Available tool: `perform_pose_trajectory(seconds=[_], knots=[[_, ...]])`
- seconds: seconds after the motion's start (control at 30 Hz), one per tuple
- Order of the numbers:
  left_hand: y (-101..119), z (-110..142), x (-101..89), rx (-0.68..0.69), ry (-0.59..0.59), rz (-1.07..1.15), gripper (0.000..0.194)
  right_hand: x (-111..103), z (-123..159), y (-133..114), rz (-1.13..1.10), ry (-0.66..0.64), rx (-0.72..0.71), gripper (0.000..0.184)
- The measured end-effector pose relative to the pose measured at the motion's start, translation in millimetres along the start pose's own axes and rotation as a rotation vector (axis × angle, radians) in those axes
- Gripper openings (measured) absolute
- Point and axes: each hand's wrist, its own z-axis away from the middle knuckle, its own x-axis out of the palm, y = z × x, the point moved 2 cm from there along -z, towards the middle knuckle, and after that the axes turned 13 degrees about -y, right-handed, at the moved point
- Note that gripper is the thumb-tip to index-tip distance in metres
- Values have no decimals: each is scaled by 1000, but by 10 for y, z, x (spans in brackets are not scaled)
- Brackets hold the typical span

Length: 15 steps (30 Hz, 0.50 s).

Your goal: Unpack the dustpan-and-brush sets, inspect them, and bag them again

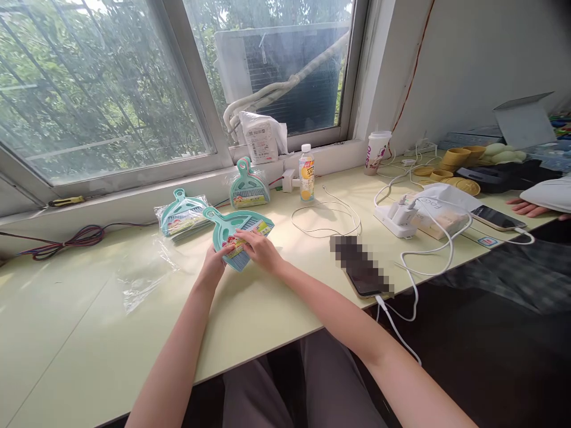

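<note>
A teal mini dustpan and brush set [234,229] with a printed label is tilted up above the table in front of me. My left hand [216,258] grips its lower left edge, thumb across the label. The fingers of my right hand [260,248] press on the label and brush from the right. Behind it, a second set in clear wrap [184,215] lies on the table. Another wrapped set [248,189] leans by the window wall. A crumpled clear plastic bag [141,284] lies left of my hands.
A drink bottle [307,173] and a paper cup [378,153] stand at the back. To the right are a phone [363,273], a power strip [395,221] with white cables and a second phone [497,218]. Another person's hand [530,207] rests at the far right.
</note>
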Motion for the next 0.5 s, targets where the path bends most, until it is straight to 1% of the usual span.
perform_pose_trajectory(seconds=[0.07,0.1,0.13,0.17,0.23,0.27,0.3,0.33,0.37,0.43,0.5], knots=[[20,6,11,9,-12,20,54,0,2,2,-25,21,-26,40],[26,6,13,15,-20,32,54,-3,5,-1,-35,51,-33,39],[29,3,10,22,-25,43,55,-11,10,-3,-47,108,-19,39],[27,-1,3,29,-26,55,55,-23,18,-2,-69,196,23,41],[12,-15,-19,44,-12,69,54,-42,35,15,-172,406,183,56],[2,-22,-29,53,-3,71,53,-36,40,33,-273,482,279,65],[-8,-28,-35,61,6,71,52,-15,37,56,-410,509,364,71],[-16,-32,-37,67,11,68,51,20,25,81,-579,482,425,72],[-20,-34,-32,69,10,62,51,62,5,104,-761,418,458,66],[-15,-33,-7,59,-10,32,53,133,-34,144,-1088,288,471,44],[15,-30,21,36,-50,-30,53,152,-57,187,-1288,253,464,24]])
